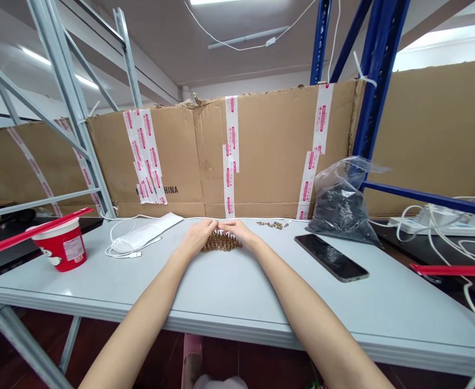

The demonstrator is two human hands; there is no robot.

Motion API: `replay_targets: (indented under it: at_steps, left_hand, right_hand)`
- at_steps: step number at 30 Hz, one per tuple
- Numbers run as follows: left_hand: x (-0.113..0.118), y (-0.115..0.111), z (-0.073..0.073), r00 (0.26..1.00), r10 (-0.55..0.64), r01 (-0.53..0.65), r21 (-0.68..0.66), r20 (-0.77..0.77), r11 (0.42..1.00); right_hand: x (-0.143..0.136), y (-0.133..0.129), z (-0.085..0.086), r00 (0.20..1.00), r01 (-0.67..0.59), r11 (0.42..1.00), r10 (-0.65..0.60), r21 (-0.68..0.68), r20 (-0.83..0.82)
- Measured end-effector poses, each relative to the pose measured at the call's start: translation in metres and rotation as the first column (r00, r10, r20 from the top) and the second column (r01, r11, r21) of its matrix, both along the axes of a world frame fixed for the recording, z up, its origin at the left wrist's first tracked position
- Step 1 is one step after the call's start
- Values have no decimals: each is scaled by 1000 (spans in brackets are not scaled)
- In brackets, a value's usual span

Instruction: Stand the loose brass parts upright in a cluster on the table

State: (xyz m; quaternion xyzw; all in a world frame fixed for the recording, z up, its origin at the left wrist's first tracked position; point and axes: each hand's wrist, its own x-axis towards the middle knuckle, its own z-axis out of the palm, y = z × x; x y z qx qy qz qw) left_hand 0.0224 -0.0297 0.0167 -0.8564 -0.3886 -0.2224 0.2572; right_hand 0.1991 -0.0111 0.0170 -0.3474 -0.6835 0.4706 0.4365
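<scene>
A dense group of small brass-coloured pieces, which look like screws, stands in rows (221, 242) at the middle of the grey table. My left hand (197, 236) rests at the group's left and far side, its fingers bent inward. From the right, my right hand (240, 231) reaches over the far edge, with its fingertips meeting those of the left hand. Both hands look closed at the fingertips. Anything pinched there is too small and too covered to make out. A loose scatter of similar brass pieces (275, 225) lies farther back, to the right of my hands.
A black phone (331, 257) lies on the table (229, 292) at right, before a plastic bag of dark material (340, 208). At left are a white packet with a cable (146, 233) and a red cup (64, 246). A cardboard wall (269, 151) closes the back.
</scene>
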Motion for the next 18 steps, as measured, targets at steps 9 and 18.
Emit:
replay_targets:
  at_steps: [9, 18]
  left_hand:
    - [-3, 1, 3, 999, 18, -22, 131, 30, 991]
    - [-7, 6, -1, 997, 46, -34, 202, -56, 979]
  right_hand:
    - [-8, -3, 3, 999, -30, 998, 31, 46, -24]
    - [-8, -6, 5, 1000, 6, 1000, -6, 1, -30]
